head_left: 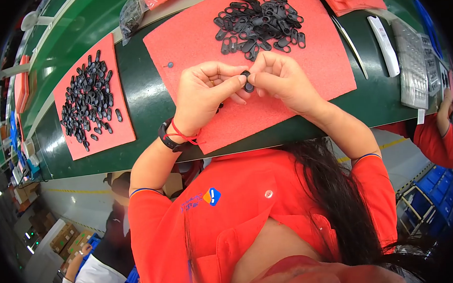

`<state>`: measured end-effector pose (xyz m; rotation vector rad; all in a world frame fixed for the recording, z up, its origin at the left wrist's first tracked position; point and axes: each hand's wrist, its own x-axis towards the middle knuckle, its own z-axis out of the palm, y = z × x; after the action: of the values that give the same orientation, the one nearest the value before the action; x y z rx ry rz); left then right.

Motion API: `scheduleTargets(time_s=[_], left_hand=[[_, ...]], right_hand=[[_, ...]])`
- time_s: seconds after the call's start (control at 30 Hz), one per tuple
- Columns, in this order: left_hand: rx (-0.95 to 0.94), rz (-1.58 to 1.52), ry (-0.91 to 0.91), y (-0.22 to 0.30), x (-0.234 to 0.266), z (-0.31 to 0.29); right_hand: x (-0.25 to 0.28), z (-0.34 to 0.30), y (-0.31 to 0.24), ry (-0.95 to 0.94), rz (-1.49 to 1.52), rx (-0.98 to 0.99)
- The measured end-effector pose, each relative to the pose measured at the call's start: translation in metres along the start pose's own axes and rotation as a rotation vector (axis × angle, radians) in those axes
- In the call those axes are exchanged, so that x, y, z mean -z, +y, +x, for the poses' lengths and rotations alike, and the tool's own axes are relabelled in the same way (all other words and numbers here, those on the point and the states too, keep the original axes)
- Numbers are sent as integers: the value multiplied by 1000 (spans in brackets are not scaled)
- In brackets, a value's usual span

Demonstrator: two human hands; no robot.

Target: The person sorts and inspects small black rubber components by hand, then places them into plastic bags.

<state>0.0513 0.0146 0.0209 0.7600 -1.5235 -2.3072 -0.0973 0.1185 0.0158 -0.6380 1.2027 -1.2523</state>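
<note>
Over a pink foam sheet (311,88), both my hands meet at a small black oval part (248,85). My left hand (208,88), with a dark band and red string at the wrist, pinches it between thumb and fingers. On the other side, the thumb and forefinger of my right hand (284,82) close on its upper end. The fingertips hide part of it. Beyond my hands lies a heap of black oval pieces with ring-shaped ends (259,24). Another dark bit (220,106) shows just below my left hand, partly hidden.
At left, a second pink sheet (121,134) carries many small black oval parts (88,95). A small round-headed item (169,65) sits near the main sheet's left edge. Rightward are a thin curved tool (354,47), a white device (384,46) and clear trays (411,65). A co-worker's arm (444,112) shows far right.
</note>
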Motion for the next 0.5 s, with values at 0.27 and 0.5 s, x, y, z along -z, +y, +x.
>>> scheduleTargets(time_s=[0.27, 0.5], left_hand=[[-22, -6, -5, 1, 1, 0], [-13, 10, -10, 2, 1, 1]], right_hand=[[-1, 2, 0, 25, -2, 13], [1, 1, -5, -15, -45, 13]])
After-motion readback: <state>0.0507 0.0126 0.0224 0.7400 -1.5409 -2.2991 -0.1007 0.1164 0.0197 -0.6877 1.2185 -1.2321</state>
